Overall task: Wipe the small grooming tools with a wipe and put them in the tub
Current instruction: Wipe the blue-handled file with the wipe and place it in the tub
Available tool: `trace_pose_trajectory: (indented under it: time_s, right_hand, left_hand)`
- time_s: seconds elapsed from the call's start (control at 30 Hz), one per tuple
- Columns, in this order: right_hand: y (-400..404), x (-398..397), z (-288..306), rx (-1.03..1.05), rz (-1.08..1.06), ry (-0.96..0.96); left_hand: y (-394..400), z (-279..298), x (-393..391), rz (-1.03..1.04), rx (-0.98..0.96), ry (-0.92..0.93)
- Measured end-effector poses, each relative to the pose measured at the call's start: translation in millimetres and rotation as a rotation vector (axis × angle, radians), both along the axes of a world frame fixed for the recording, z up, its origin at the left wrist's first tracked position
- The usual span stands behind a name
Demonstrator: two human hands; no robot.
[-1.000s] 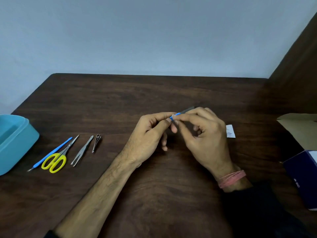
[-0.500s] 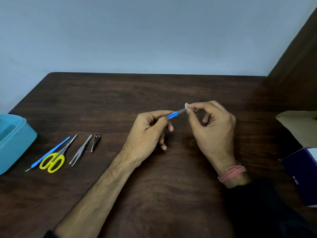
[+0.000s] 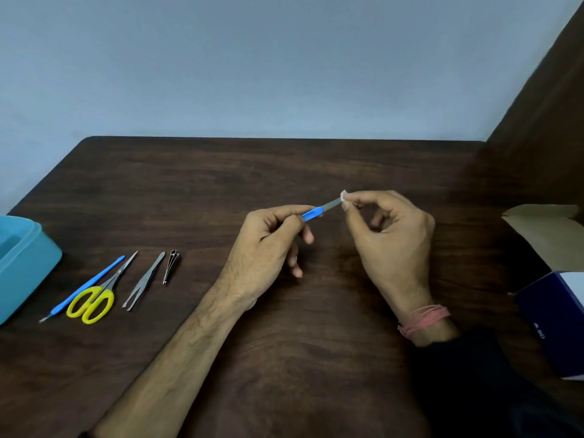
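The left hand (image 3: 268,245) grips the blue plastic handle of a thin metal file (image 3: 319,209) above the dark wooden tabletop (image 3: 284,172). The right hand (image 3: 388,235) pinches a small white wipe (image 3: 343,195) on its tip. Yellow scissors (image 3: 94,298), shiny tweezers (image 3: 143,284) and the teal tub (image 3: 28,263) lie far left.

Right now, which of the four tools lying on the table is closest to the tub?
The blue-handled tool, leftmost in the row. Its metal tip lies just beside the tub, while the yellow scissors, tweezers and nail clipper lie farther right.
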State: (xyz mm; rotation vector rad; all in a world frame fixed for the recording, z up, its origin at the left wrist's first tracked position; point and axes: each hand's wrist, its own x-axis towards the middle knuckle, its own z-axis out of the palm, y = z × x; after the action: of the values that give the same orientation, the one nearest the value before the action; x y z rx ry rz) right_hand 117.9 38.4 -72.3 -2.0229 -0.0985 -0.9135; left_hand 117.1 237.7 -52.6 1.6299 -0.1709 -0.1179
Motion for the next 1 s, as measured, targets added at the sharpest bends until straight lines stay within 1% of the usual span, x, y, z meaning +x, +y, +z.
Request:
trace_pose_trajectory:
  time_s: [0.27,0.37,0.5,0.67,0.83,1.0]
  right_hand:
    - [2,-2,0,-0.001,0.003,0.013]
    - [-1,0,1,0.037,-0.010,0.021]
    - [2,-2,2,-0.019,-0.021,0.000]
    - [6,-9,3,-0.122,0.101,0.009]
    - [6,-11,3,-0.184,0.147,-0.024]
    - [9,-13,3,-0.231,0.161,-0.029]
  left_hand:
    - [-1,0,-1,-0.003,-0.009,-0.006]
    - [0,1,-1,-0.009,-0.002,-0.005]
    - [-1,1,-1,-0.019,0.001,-0.001]
    - [-1,3,-2,-0.037,-0.019,-0.002]
    - [0,2,-1,-0.046,-0.060,0.021]
    - [1,0,-1,-0.069,-0.034,0.004]
